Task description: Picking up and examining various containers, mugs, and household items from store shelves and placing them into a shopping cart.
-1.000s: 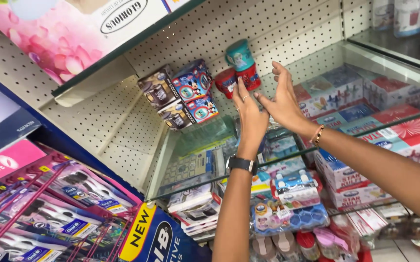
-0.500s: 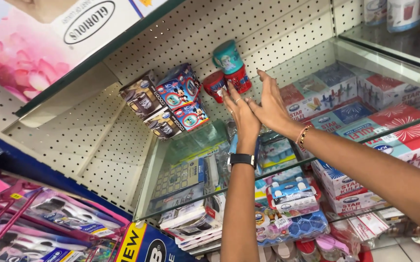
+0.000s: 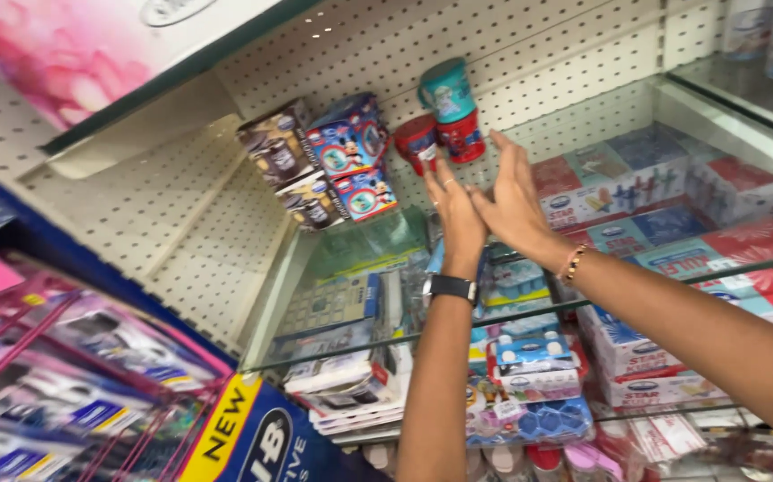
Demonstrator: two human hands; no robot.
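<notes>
Both arms reach up to a glass shelf (image 3: pixel 726 268) set against a cream pegboard back wall (image 3: pixel 538 62) in a shop aisle. The left hand (image 3: pixel 454 212), with a black wristwatch (image 3: pixel 452 287) on its wrist, has its fingers stretched upward and loosely spread; the fingertips touch or nearly touch a red printed cup (image 3: pixel 415 141) that lies at the back of the shelf, and no finger curls around it. The right hand (image 3: pixel 513 203), with a beaded bracelet (image 3: pixel 571 264), is open too, fingers straight and together, raised just beside and below a stack of two cups: a teal cup (image 3: pixel 446 90) sitting on top of a red cup (image 3: pixel 462 137). Whether the right fingertips touch the stack cannot be told. The two palms face each other, almost touching.

Left of the cups, on the same shelf, stand brown boxes showing mugs (image 3: pixel 284 156) and blue and red cartoon boxes (image 3: pixel 351 156), stacked and leaning. To the right lie flat red and blue boxes (image 3: pixel 619 178). Through the glass, lower shelves hold ice-cube trays (image 3: pixel 529 393) and more packaged goods. At the lower left hang toothbrush packs (image 3: pixel 92 375) on a pink rack, above a blue and yellow carton (image 3: pixel 253 437). A pink flowered box (image 3: pixel 65 54) sits on the shelf overhead.
</notes>
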